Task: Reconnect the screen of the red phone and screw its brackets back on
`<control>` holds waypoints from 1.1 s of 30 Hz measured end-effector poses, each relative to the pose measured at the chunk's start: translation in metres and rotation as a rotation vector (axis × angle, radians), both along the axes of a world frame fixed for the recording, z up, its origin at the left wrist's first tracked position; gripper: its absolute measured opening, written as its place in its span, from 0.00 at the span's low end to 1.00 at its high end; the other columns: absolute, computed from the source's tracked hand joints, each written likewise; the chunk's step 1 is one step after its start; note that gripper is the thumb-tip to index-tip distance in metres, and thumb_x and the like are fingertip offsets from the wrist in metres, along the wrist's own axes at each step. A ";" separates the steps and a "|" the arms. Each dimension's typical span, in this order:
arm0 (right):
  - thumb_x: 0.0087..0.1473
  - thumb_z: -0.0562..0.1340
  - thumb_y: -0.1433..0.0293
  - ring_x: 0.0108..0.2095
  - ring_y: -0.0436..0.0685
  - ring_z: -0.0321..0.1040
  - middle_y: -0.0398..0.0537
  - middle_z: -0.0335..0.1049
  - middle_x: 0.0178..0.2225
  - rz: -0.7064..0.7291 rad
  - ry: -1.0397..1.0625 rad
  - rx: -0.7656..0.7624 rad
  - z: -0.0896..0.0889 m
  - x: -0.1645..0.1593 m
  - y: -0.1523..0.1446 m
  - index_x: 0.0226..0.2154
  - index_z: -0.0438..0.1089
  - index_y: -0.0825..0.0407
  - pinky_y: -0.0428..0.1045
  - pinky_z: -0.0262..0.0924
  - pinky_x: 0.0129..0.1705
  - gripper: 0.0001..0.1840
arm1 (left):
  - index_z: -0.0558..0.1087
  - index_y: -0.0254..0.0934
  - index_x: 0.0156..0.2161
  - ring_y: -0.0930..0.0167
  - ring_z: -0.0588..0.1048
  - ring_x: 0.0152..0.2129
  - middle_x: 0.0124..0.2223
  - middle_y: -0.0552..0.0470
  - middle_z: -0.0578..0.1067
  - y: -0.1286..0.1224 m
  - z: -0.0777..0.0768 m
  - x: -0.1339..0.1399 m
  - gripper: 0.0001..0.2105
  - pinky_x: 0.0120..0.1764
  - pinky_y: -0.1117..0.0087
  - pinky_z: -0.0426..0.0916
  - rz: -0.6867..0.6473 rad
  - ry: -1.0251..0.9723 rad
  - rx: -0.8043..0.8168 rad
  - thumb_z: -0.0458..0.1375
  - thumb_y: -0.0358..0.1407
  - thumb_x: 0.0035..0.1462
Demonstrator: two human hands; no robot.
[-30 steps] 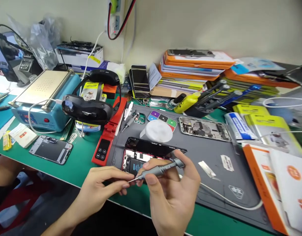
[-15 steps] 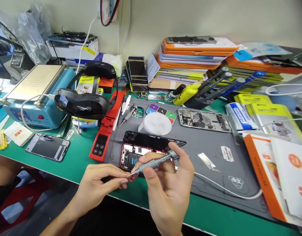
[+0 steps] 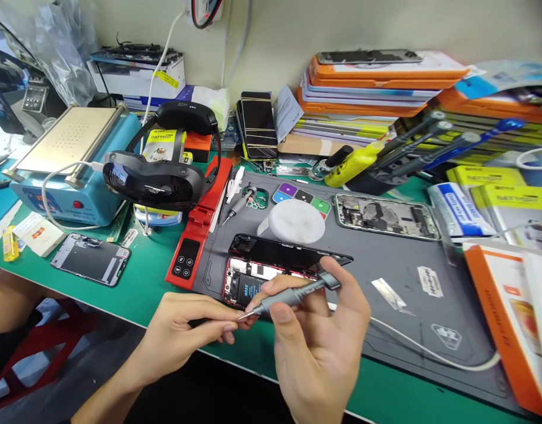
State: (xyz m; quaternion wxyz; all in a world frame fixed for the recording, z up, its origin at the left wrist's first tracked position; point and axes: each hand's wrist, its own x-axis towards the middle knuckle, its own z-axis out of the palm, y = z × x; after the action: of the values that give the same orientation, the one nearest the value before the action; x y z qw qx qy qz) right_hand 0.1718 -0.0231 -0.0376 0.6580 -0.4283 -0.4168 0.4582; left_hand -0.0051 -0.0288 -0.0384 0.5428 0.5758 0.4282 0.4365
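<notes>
A grey precision screwdriver [image 3: 293,296] lies across my right hand [image 3: 319,341], gripped between thumb and fingers with a fingertip on its end cap. Its thin tip points left toward my left hand [image 3: 189,327]. There the thumb and forefinger are pinched together beside the tip; whatever they hold is too small or hidden to make out. Just behind both hands lies an opened red phone [image 3: 242,285], its battery and inner parts showing, partly covered by my right hand. The phone's black screen [image 3: 284,254] stands tilted along its far edge, against a round white stand [image 3: 296,222].
A grey work mat [image 3: 341,271] carries another opened phone [image 3: 383,217], a second screwdriver [image 3: 241,203] and a white cable [image 3: 430,347]. A red tool [image 3: 189,253], a headset [image 3: 156,179] and a blue heating machine [image 3: 76,194] stand left. Orange boxes [image 3: 509,330] lie right.
The view has shifted slightly, so the bench appears farther right and a little higher. Both hands keep the same pose, with the screwdriver tip still at the left fingertips.
</notes>
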 end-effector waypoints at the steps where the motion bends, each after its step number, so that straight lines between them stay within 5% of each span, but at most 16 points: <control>1: 0.74 0.68 0.68 0.34 0.54 0.80 0.43 0.79 0.41 0.004 0.006 -0.004 0.000 0.000 0.000 0.69 0.63 0.34 0.50 0.82 0.33 0.28 | 0.90 0.42 0.50 0.72 0.87 0.30 0.37 0.48 0.88 0.000 0.000 0.000 0.08 0.36 0.79 0.82 -0.004 0.005 0.004 0.68 0.37 0.73; 33: 0.72 0.71 0.66 0.29 0.52 0.79 0.42 0.80 0.40 0.066 0.012 -0.066 0.003 0.003 0.003 0.67 0.66 0.36 0.45 0.76 0.28 0.27 | 0.90 0.42 0.48 0.73 0.85 0.27 0.36 0.49 0.88 0.001 -0.001 -0.001 0.08 0.35 0.78 0.83 -0.008 -0.005 -0.003 0.68 0.39 0.73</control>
State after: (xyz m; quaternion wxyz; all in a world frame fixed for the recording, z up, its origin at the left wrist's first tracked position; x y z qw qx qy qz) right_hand 0.1748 -0.0202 -0.0351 0.6303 -0.4331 -0.4113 0.4959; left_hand -0.0057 -0.0276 -0.0391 0.5465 0.5755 0.4252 0.4352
